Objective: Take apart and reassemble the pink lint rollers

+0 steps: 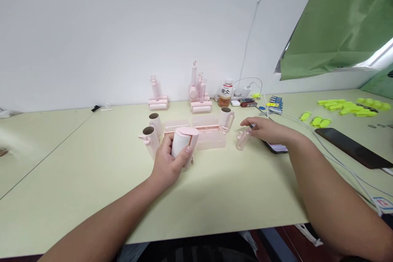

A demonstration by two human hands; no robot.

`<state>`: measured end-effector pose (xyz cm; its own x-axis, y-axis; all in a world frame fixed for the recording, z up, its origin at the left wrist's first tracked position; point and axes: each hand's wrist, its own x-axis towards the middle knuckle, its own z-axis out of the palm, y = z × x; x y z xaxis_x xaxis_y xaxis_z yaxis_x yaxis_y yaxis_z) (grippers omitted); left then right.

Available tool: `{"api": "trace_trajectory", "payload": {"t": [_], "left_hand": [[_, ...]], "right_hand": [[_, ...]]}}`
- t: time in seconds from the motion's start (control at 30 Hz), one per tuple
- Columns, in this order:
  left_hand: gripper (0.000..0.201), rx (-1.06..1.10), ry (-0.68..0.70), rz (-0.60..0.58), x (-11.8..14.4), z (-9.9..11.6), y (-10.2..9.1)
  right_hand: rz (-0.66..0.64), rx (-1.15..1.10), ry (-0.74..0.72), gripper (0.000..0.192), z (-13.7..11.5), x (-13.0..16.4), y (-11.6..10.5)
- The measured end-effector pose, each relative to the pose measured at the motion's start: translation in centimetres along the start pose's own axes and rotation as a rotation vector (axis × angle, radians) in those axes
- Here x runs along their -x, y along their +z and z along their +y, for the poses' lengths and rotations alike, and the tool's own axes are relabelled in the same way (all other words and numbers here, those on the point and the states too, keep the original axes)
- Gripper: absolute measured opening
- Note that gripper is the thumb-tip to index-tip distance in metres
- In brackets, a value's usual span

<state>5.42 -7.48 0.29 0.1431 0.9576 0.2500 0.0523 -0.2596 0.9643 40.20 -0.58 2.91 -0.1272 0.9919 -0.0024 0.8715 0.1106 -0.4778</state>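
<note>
Your left hand (167, 157) is wrapped around a pink-and-white lint roller (180, 143) above the counter (199, 200), partly hiding the pink translucent cases (211, 141) behind, while your right hand (266, 129) curls over the upper end of one pink translucent handle (242, 141), though you cannot tell whether it is pinched. Three white rolls (225, 118) with brown cores stand around the cases, two to the left and one to the right, with two pink stacks (201, 107) and one supplement bottle (226, 93) by the wall. Two phones (353, 147), white cables (334, 159) and three yellow pieces (305, 116) beside a larger yellow heap (353, 107) crowd your right side.
</note>
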Motion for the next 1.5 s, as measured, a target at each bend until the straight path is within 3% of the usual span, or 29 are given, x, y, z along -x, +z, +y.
{"api": "trace_trajectory", "payload": {"t": [0.17,0.4,0.7,0.93,1.1,1.5], "left_hand": [[0.042,-0.026,-0.006,0.038,-0.1,0.1,0.0],[0.043,0.006,-0.053,0.036,-0.1,0.2,0.0],[0.049,0.138,-0.125,-0.074,-0.1,-0.6,0.0],[0.053,0.168,-0.172,-0.107,-0.2,-0.4,0.1],[0.056,0.155,-0.155,-0.102,-0.2,-0.5,0.1],[0.055,0.159,-0.170,-0.136,-0.2,-0.6,0.1]], "right_hand": [[-0.192,0.028,-0.089,0.039,-1.7,1.6,-1.5],[-0.261,-0.009,-0.114,0.029,-3.5,1.6,-0.1],[-0.216,-0.193,-0.525,0.027,-8.6,3.2,3.8],[-0.232,-0.270,-0.766,0.036,-10.0,3.9,6.5],[-0.210,-0.295,-0.812,0.033,-10.4,4.3,6.3],[-0.008,-0.199,-0.793,0.040,-10.0,4.0,6.6]]}}
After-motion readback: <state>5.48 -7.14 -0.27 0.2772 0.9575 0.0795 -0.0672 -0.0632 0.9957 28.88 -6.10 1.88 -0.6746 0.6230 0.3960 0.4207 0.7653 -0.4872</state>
